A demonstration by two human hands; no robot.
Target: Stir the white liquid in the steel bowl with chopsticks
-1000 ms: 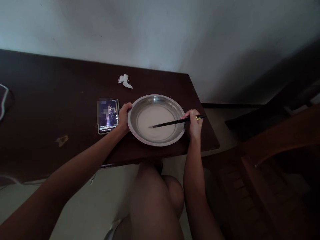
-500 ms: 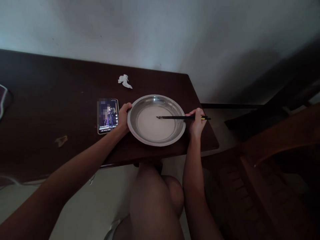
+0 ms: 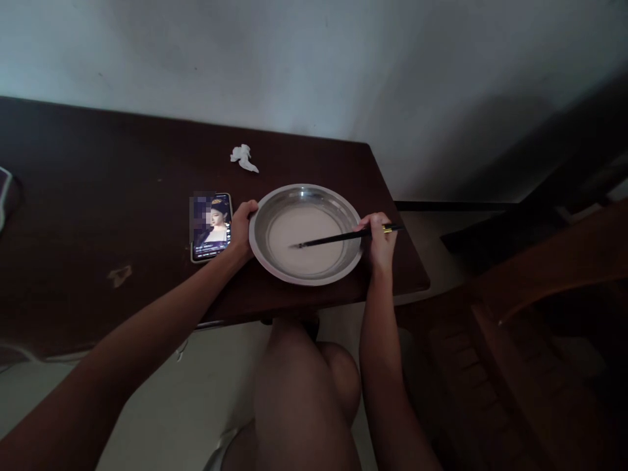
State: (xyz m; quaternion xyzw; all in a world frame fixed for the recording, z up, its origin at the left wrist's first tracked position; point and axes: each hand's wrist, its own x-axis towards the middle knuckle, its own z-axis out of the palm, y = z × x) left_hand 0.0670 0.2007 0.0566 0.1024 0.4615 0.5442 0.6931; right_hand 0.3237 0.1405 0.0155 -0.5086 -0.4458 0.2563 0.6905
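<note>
A wide stainless steel basin (image 3: 305, 283) rests near the front edge of the dark table, with a pale, milky liquid (image 3: 299, 226) in it. My left hand (image 3: 242, 226) grips the basin's left rim, thumb on top and the other fingers mostly hidden. At the right rim, my right hand (image 3: 381, 239) is closed around a pair of black chopsticks (image 3: 338, 237) with gold marks near the upper end. Their tips slant left and dip at the liquid's surface, pressed close together.
Left of the basin a lit phone (image 3: 212, 229) lies on the table (image 3: 98, 196). Crumpled white tissue (image 3: 244, 158) sits behind it, and a pale worn patch (image 3: 119, 276) marks the tabletop. A wooden chair (image 3: 554, 261) stands at the right; a wall rises behind.
The chopstick tips have swung left and toward me through the liquid, and my right hand has shifted slightly left. My left hand stays on the rim. The phone's picture has changed.
</note>
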